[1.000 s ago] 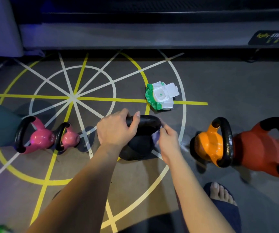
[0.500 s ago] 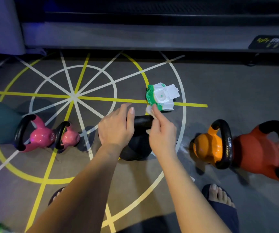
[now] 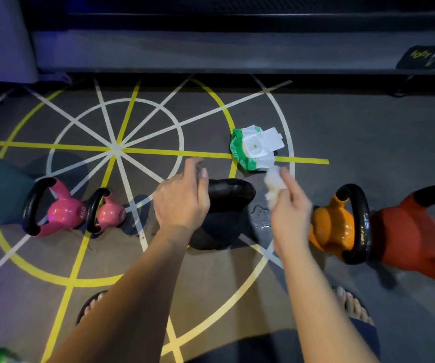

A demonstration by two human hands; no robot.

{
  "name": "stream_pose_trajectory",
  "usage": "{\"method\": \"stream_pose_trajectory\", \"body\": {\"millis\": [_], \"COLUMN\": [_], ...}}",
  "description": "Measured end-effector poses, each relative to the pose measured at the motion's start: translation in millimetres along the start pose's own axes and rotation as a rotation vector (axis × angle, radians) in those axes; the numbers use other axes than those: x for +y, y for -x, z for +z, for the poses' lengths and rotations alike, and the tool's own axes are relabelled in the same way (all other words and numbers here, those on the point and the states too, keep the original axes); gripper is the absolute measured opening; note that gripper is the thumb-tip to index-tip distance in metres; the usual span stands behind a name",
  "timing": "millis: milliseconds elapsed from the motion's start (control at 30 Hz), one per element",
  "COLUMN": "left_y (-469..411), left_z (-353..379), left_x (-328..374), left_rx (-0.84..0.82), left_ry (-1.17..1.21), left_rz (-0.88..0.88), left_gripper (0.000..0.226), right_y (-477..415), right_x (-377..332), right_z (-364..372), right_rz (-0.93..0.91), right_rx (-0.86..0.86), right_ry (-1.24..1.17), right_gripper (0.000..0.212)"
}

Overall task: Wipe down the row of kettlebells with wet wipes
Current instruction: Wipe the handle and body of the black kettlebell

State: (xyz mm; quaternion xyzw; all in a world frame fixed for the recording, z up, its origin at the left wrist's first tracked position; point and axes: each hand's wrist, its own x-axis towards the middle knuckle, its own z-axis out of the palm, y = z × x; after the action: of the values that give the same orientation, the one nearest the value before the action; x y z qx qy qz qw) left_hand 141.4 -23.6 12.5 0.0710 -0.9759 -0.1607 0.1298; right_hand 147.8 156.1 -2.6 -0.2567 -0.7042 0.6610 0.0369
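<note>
Since half a second ago the right hand has swung off the handle to the right, carrying the wipe. The wipe is bunched and pinched between thumb and fingers, in the air between the black kettlebell and the orange kettlebell, just near of the open wipes pack. The left hand lies over the handle's left end with thumb and forefinger raised; whether the other fingers wrap it I cannot tell. The handle looks wet, and a wet patch lies on the floor beside it. To finish this bell well, keep it steadied and bring the wipe round the body, turning to a fresh face. Next comes the orange one.
</note>
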Motion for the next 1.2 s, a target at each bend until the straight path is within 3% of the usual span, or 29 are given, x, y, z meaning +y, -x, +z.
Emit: {"method": "stream_pose_trajectory", "body": {"millis": [100,200,367,433,533,633,700,767,900,1033,1200], "left_y": [0,-1,-5,-6,-5,-5,-3,-2,-4,-3,0], "left_z": [3,5,0,-5,-7,-3,-1,1,-5,-17,-4], "left_x": [-1,-3,-5,-6,-6,-4,-1,0,0,-7,-53], "left_rx": [0.021,0.009,-0.081,-0.059,-0.057,-0.051,-0.029,0.000,-0.059,-0.100,-0.042], "left_ry": [0.016,0.022,0.238,0.357,0.338,0.233,0.138,0.083,0.070,0.332,0.571], "left_rz": [0.011,0.012,-0.134,-0.203,-0.218,-0.217,-0.204,-0.187,-0.210,-0.179,-0.479], "left_gripper": [0.035,0.037,0.043,0.040,0.039,0.041,0.042,0.036,0.025,0.019,0.030], "right_y": [27,38,58,59,64,50,28,11,18,34,48], "right_x": [-6,-5,7,8,1,-17,-25,-29,-16,-7,-7], "right_z": [33,52,68,63,49,27,9,4,28,40,57], "right_rz": [-0.208,-0.432,-0.712,-0.719,-0.620,-0.245,-0.151,-0.168,-0.306,-0.364,-0.461], "right_rx": [-0.231,-0.225,-0.279,-0.331,-0.338,-0.045,0.119,0.081,-0.261,-0.209,-0.193], "right_ry": [0.206,0.430,0.452,0.389,0.179,-0.094,-0.163,-0.055,0.443,0.453,0.683], "right_gripper": [0.049,0.056,0.056,0.058,0.054,0.049,0.045,0.043,0.045,0.048,0.054]}}
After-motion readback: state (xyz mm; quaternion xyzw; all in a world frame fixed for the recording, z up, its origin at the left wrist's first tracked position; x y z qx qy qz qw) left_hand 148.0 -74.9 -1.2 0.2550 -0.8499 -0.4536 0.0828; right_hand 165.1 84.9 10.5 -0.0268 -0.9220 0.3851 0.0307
